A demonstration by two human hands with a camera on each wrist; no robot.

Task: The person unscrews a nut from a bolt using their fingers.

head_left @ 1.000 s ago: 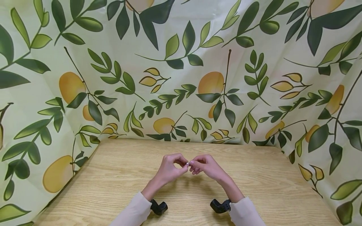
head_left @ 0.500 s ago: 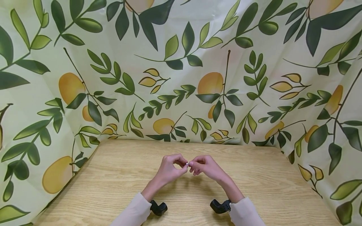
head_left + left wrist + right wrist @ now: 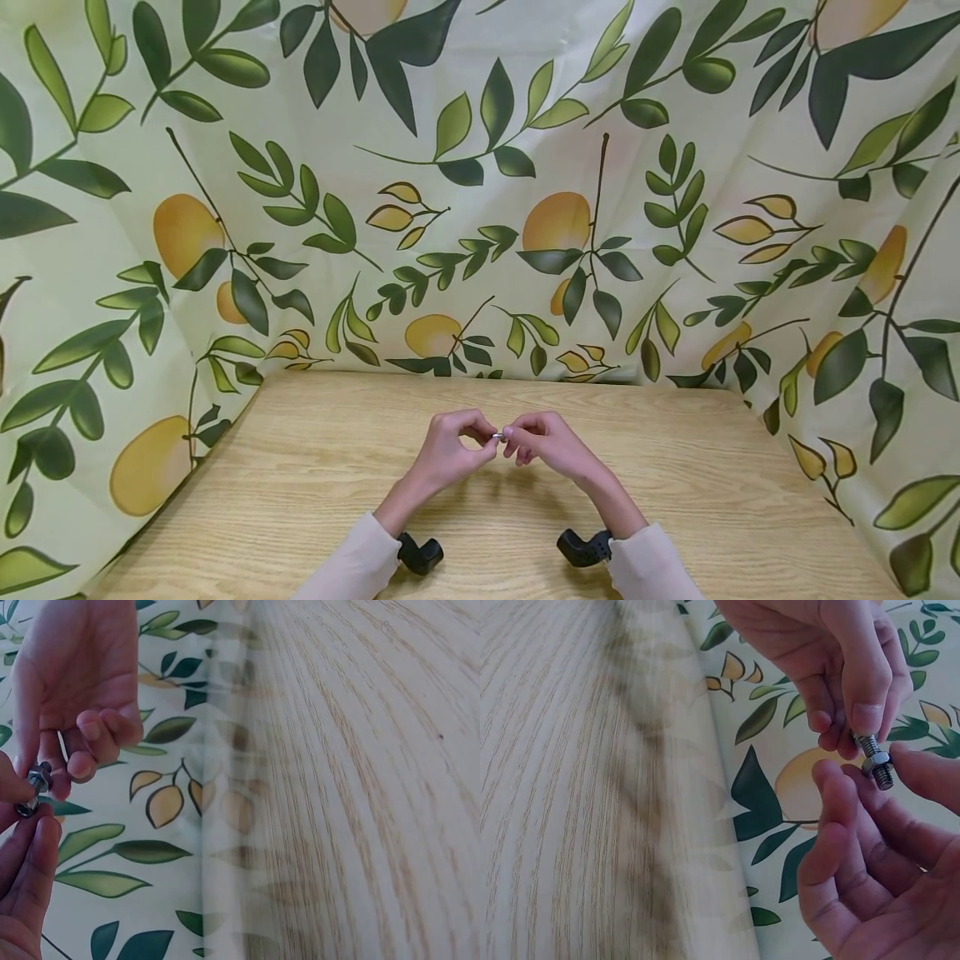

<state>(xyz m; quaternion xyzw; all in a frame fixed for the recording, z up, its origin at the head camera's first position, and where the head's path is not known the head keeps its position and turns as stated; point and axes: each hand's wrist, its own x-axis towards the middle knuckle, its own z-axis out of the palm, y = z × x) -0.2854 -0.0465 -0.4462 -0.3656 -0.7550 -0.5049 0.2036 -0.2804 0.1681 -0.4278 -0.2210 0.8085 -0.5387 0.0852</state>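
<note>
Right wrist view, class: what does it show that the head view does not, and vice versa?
Only the right wrist view clearly shows the thread of the bolt and a nut around it. Only the head view shows the left sleeve, right sleeve and black wrist devices. Both show the left hand, right hand, wood-grain table and leaf-printed cloth.

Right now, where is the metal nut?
In the right wrist view, the nut is right of centre, on the bolt near its threaded tip, just below the left hand and beside the right hand.
</note>
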